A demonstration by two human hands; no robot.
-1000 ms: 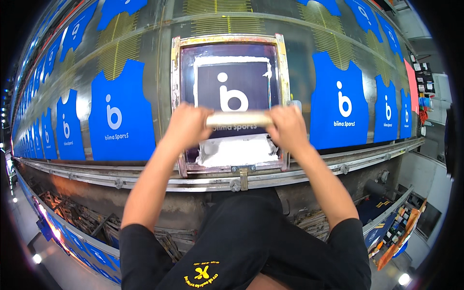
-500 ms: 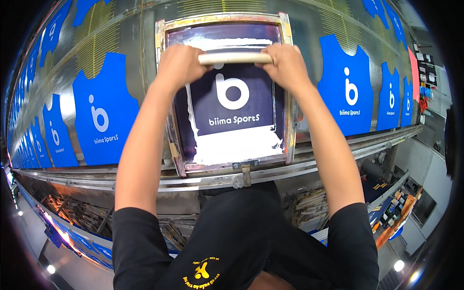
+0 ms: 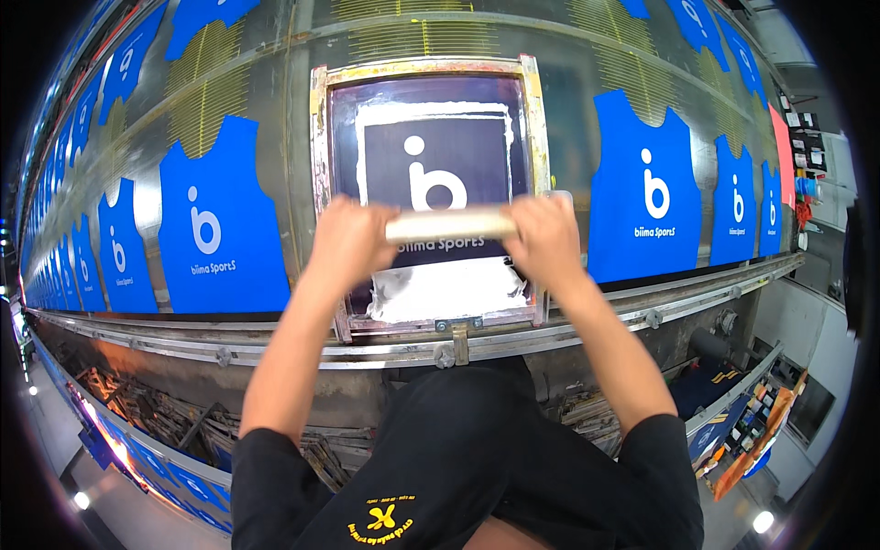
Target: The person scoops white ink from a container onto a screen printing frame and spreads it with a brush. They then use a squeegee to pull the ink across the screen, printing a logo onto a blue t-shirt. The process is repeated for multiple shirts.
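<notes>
Both hands and the pale bar point(image 3: 449, 225) between them have come down toward the wearer: half a second ago they were near the top of the screen frame point(image 3: 321, 147), and now the bar crosses its lower middle, just above a line of white lettering. I also see the whole frame sitting a little lower in the view than it did then.

Left hand point(image 3: 348, 240) and right hand point(image 3: 546, 240) each have one end of the bar, fingers curled round it; the bar is blurred, and I can't make out the fingertips. One screen frame stands at the centre of the picture on the grey surface point(image 3: 291, 170). On its dark panel point(image 3: 477, 147) shows a white emblem, a dot above a rounded loop with a stem, its lower part behind the bar. Thick white ink point(image 3: 449, 286) lies along the panel's near edge, with a thinner white border up the sides and across the top.

Right of the frame I count three blue tank tops point(image 3: 623, 202) in the near row, each bearing that emblem over a short white line of writing. Another row of blue tops point(image 3: 229, 275) runs off at left, too small to count at its far end. Yellow lettering curves round a yellow figure on the wearer's black shirt point(image 3: 458, 431).
</notes>
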